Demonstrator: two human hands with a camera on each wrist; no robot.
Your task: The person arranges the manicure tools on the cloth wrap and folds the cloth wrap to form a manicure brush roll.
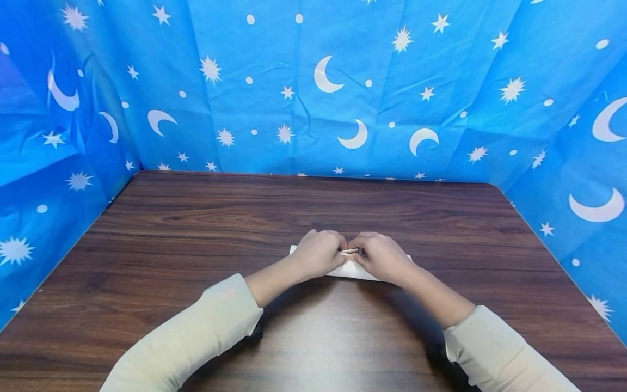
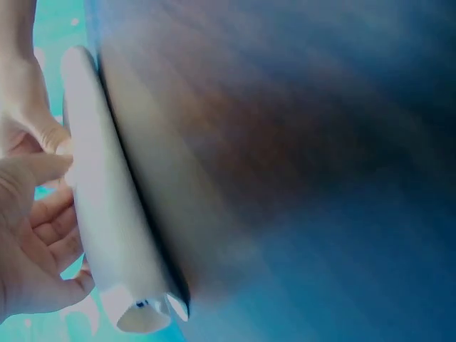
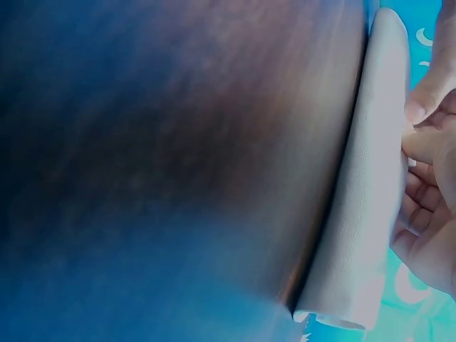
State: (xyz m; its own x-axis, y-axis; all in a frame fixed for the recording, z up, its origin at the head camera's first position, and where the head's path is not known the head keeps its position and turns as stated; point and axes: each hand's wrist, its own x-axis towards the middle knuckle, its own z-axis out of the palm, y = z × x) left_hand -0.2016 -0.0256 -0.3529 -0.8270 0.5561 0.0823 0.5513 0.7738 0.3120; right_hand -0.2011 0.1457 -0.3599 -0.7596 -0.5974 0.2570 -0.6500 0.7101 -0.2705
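A white rolled-up sheet (image 1: pixel 355 271), cloth-like in the wrist views, lies crosswise on the table under both hands. Its hollow, curled end shows at the bottom of the left wrist view (image 2: pixel 142 317). My left hand (image 1: pixel 320 251) and right hand (image 1: pixel 384 255) meet above the middle of the roll, thumbs and forefingers close together. Between their fingertips they pinch a thin, light strip (image 1: pixel 350 251) with a small dark part near the right fingers. The fingers hide most of this strip, so its kind is unclear. In the right wrist view, the roll (image 3: pixel 363 178) stands beside the fingers.
The dark wood-grain table (image 1: pixel 206 218) extends around the roll on every side. Blue fabric (image 1: pixel 274 103) with white moons and stars hangs behind the table and along its left and right edges. Light-coloured sleeves (image 1: pixel 196 326) cover both forearms.
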